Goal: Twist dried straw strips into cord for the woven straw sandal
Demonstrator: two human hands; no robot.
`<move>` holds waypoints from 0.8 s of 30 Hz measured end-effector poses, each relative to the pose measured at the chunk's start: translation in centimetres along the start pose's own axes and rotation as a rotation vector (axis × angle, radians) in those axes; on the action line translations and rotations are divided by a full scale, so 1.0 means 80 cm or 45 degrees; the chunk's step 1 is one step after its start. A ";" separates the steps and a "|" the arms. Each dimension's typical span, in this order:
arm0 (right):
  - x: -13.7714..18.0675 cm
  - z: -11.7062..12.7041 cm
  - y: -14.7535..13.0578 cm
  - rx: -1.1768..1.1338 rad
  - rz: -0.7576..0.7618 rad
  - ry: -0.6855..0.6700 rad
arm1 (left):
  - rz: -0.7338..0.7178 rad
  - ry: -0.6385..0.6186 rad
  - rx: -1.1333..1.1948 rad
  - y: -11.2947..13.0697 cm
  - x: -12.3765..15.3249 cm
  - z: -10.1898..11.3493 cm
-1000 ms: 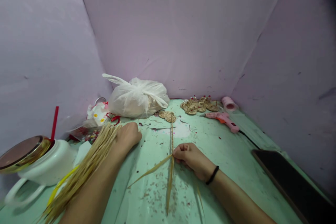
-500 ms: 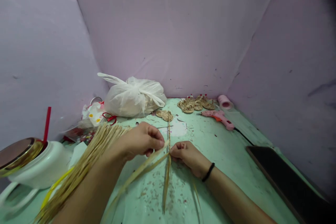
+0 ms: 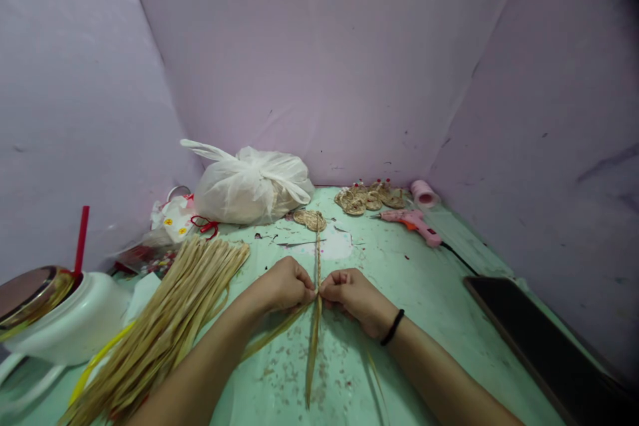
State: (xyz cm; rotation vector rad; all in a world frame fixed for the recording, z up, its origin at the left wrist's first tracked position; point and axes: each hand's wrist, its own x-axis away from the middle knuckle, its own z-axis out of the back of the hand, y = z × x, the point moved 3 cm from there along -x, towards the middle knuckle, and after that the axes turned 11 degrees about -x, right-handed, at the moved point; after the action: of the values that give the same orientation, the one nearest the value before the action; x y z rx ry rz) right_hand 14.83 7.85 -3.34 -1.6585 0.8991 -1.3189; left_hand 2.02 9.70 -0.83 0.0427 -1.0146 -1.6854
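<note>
My left hand (image 3: 287,283) and my right hand (image 3: 349,293) meet at the middle of the green table (image 3: 424,293), both pinched on a thin braid of straw (image 3: 317,249). The braid runs away from me to a small flat coil (image 3: 309,219). Loose straw ends (image 3: 312,359) hang from the pinch toward me. A thick bundle of straw strips (image 3: 164,326) lies to the left of my left forearm.
A tied white plastic bag (image 3: 249,183) sits at the back left. Several woven straw pieces (image 3: 367,198), a pink glue gun (image 3: 412,223) and a pink roll (image 3: 423,193) lie at the back right. A white mug with a gold lid (image 3: 54,313) stands at left, a dark slab (image 3: 544,346) at right.
My left hand left the straw bundle, brought a strip over and now pinches the braid beside my right hand. The view has shifted slightly.
</note>
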 end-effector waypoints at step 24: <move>0.004 0.003 -0.003 -0.149 -0.078 -0.023 | 0.253 0.058 0.472 0.006 -0.005 -0.010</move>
State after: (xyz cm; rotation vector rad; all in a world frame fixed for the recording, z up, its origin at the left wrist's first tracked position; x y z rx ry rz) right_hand 15.14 7.75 -3.03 -1.7982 0.9372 -1.3113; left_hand 2.90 9.54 -1.19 0.2145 -1.2430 -1.2962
